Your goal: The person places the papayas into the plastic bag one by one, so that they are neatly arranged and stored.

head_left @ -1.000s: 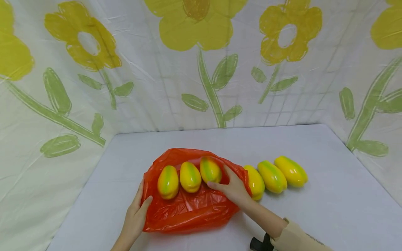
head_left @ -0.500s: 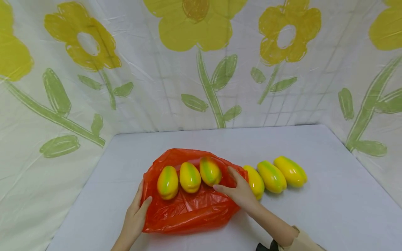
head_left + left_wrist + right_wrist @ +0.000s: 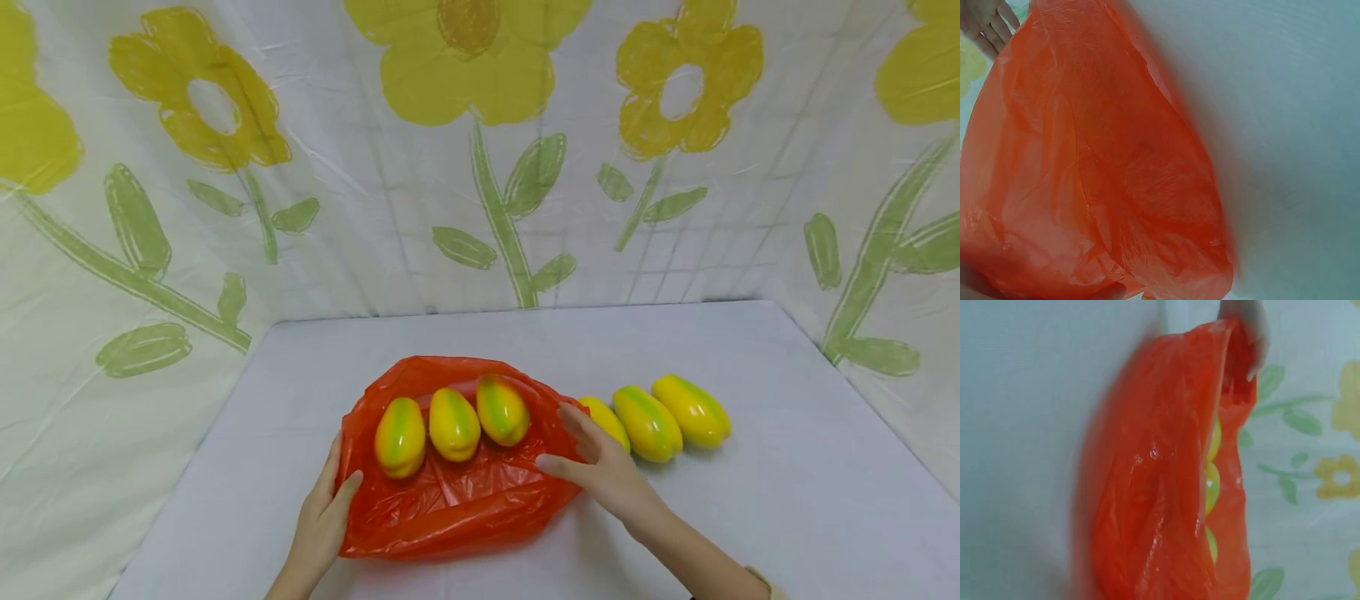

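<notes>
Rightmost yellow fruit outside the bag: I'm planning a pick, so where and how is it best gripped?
Probably around the thick middle of the rightmost fruit, fingers and thumb spanning its width, coming from above and the right. It lies lengthwise on the table, and the neighbouring fruit crowds its left side, while its right is unobstructed.

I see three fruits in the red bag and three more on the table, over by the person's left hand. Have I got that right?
Not quite: in the head view, the loose fruits on the table lie by the right hand, not the left hand. The three bagged fruits are in the red bag, as you say.
</notes>
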Demonstrator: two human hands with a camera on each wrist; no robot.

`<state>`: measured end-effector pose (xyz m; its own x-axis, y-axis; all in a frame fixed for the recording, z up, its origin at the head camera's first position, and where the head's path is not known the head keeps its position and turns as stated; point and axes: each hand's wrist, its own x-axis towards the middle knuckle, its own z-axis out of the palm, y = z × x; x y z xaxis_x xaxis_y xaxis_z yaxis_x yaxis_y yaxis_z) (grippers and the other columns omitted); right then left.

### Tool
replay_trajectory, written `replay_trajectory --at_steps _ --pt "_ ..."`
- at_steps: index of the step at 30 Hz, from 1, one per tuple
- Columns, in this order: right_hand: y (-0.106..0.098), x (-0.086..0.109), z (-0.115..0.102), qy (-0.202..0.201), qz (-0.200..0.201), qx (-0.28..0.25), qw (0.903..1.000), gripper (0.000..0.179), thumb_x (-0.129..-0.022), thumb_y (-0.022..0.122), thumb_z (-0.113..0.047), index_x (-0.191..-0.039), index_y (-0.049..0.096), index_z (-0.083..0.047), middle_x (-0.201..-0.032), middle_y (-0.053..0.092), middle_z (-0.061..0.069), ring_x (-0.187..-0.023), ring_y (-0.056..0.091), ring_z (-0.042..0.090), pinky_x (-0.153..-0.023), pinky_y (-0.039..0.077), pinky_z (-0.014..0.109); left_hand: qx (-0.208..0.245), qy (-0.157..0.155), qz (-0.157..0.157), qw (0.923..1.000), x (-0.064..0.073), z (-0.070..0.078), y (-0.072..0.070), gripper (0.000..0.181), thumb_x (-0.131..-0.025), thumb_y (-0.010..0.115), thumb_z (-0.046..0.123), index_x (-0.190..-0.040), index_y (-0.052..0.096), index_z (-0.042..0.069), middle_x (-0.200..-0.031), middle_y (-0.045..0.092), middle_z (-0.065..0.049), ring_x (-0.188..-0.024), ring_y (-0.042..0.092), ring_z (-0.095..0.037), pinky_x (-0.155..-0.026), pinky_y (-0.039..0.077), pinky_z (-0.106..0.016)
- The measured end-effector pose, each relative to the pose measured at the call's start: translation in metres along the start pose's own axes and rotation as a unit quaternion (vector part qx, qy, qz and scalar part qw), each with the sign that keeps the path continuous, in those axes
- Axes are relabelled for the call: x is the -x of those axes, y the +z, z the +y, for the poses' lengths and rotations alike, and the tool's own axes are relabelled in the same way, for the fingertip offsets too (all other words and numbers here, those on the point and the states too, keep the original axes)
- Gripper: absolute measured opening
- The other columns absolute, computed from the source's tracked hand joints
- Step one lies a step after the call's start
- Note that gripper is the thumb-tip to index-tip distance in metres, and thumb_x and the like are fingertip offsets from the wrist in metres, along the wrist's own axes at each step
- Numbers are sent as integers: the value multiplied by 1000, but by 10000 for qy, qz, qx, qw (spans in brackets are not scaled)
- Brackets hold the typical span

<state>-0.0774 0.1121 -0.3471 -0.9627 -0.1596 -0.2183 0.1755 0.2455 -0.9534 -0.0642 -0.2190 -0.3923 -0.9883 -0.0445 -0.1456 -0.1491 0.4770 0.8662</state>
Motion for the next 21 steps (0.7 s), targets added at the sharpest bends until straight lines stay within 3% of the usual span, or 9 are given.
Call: replay_trajectory --at_steps 7,12,16,21 --pt "-16 7 4 -133 -44 -137 9998 82 -88 71 -30 -153 27 -5 -156 30 16 -141 29 38 -107 37 50 8 60 40 10000 1 -1 -1 67 -106 39 31 -157 0 12 -160 11 -21 -141 18 -48 -105 29 -60" --pt "-28 8 11 -116 -23 -209 9997 78 -91 67 -28 -153 24 -5 -157 28 16 -142 26 41 -109 32 55 59 49 25 10000 1 -2 0 67 -105 40 31 -157 1 12 -160 11 -22 -141 18 -47 -105 28 -60" --pt "-38 8 16 -180 159 -203 9995 74 -94 63 -25 -154 24 -5 -157 28 16 -144 23 37 -111 27 55 45 9 31 10000 1 -2 -1 67 -105 39 31 -157 1 12 -160 11 -22 -141 18 -47 -105 29 -59" --pt "-50 7 20 -291 420 -210 9985 70 -97 60 -24 -153 24 -3 -156 30 15 -144 25 34 -111 28 47 13 5 31 10000 1 -2 -1 67 -106 39 31 -157 0 13 -160 11 -22 -141 19 -48 -105 28 -60"
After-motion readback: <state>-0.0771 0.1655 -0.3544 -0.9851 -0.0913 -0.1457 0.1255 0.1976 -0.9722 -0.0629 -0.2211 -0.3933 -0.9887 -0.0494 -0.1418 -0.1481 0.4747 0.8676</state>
